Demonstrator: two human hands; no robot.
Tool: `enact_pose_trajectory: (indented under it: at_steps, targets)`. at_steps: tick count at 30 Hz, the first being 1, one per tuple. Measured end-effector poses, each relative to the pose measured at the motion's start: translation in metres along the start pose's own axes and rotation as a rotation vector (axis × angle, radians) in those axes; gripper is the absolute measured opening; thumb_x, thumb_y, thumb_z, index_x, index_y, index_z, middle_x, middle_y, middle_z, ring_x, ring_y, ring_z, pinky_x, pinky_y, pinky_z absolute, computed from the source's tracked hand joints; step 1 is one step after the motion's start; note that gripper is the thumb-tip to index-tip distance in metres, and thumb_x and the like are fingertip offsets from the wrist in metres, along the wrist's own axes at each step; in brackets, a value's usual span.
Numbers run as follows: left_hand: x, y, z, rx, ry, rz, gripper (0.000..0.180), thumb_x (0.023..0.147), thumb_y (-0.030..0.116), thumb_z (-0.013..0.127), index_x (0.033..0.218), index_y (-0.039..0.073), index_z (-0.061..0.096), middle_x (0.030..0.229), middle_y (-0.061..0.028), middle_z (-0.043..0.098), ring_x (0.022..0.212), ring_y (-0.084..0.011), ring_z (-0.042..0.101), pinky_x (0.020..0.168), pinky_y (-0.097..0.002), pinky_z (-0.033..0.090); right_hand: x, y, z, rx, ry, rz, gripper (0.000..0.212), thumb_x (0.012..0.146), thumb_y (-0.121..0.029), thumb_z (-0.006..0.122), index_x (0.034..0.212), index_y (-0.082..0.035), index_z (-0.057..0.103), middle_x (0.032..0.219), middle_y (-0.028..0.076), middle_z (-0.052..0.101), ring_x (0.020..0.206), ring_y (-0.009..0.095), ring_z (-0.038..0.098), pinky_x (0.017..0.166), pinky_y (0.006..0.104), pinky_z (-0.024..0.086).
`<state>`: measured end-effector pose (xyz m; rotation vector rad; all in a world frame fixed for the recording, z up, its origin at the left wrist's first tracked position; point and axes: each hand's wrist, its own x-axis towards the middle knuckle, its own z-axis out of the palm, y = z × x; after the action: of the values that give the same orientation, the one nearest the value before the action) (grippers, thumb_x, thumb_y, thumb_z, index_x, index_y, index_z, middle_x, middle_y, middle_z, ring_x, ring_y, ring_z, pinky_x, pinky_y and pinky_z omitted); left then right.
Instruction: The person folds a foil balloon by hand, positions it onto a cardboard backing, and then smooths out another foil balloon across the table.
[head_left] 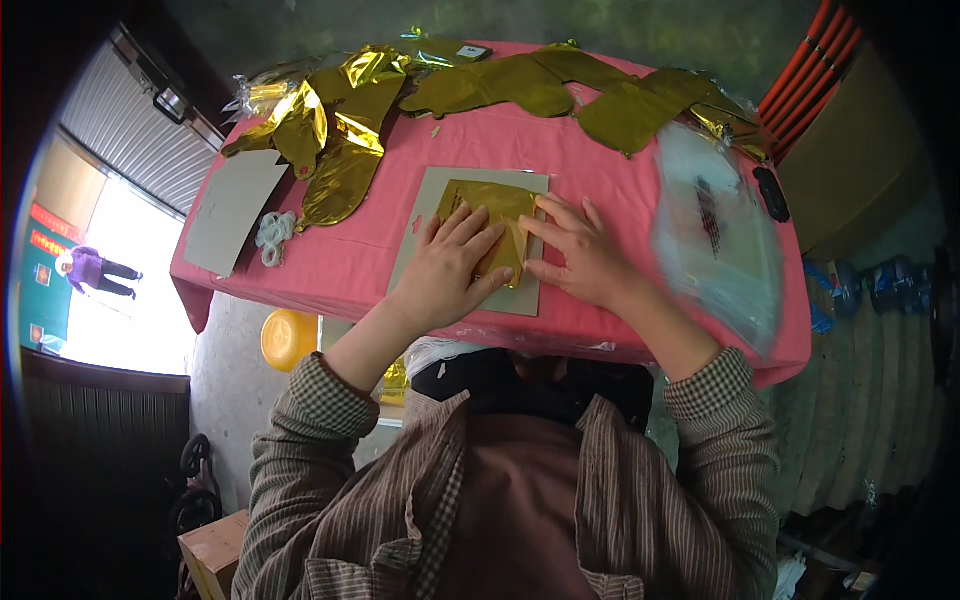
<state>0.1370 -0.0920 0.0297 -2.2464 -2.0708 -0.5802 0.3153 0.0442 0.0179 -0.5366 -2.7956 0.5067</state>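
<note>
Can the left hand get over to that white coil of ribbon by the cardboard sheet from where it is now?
Probably yes. The left hand lies flat on the folded gold foil; the white ribbon coil sits to its left, with only bare pink tablecloth between them.

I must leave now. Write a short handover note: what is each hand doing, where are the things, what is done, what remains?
Left hand: flat on the folded gold foil, pressing it.
Right hand: flat at the foil's right edge, fingers on it.
The foil lies on a grey card on the pink table.
Done: one piece looks folded small.
Left: unfolded gold foil shapes lie at the far edge; a clear plastic bag is at the right.
</note>
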Motion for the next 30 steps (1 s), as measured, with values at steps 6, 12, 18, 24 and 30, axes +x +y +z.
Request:
enact_pose_trajectory:
  at_steps: [6,12,18,24,30]
  targets:
    - [0.000,-0.002,0.000,-0.035,-0.021,0.005,0.050,0.087,0.038,0.051,0.125,0.006,0.048,0.133,-0.0194,0.042,0.127,-0.0366,0.034,0.104,-0.0518,0.023,0.001,-0.013,0.007,0.022,0.074,-0.026,0.057,0.080,-0.037,0.062,0.126,-0.005,0.050,0.138,0.020,0.036,0.131,0.030,0.030,0.107,0.0569,0.014]
    - [0.000,-0.001,-0.001,-0.046,-0.083,-0.024,0.045,0.089,0.025,0.048,0.130,0.007,0.044,0.136,-0.0174,0.039,0.131,-0.0337,0.029,0.107,-0.0499,0.018,0.002,-0.021,0.002,-0.040,-0.011,0.040,0.069,0.078,-0.044,0.062,0.130,-0.002,0.044,0.140,0.021,0.032,0.134,0.029,0.026,0.108,0.0564,0.010]
    - [-0.001,-0.002,-0.001,-0.007,-0.061,0.004,0.046,0.088,0.025,0.050,0.129,0.007,0.045,0.135,-0.0174,0.040,0.130,-0.0334,0.031,0.106,-0.0494,0.020,0.003,-0.020,-0.001,-0.018,-0.068,0.064,0.073,0.076,-0.043,0.064,0.132,-0.004,0.041,0.142,0.019,0.030,0.136,0.028,0.023,0.109,0.0560,0.007]
    - [-0.001,-0.001,-0.003,0.036,-0.049,0.020,0.046,0.087,0.026,0.050,0.129,0.008,0.045,0.134,-0.0166,0.041,0.129,-0.0327,0.033,0.106,-0.0502,0.021,0.004,-0.018,-0.006,-0.016,-0.108,0.106,0.072,0.074,-0.044,0.065,0.132,-0.007,0.041,0.143,0.016,0.029,0.136,0.027,0.022,0.108,0.0571,0.005]
    - [0.000,-0.001,-0.003,0.063,-0.048,0.018,0.046,0.087,0.027,0.050,0.129,0.009,0.046,0.134,-0.0161,0.042,0.128,-0.0329,0.034,0.105,-0.0520,0.021,0.006,-0.014,-0.016,0.017,-0.193,0.126,0.073,0.074,-0.044,0.065,0.132,-0.010,0.039,0.143,0.012,0.030,0.136,0.025,0.023,0.108,0.0574,0.000]
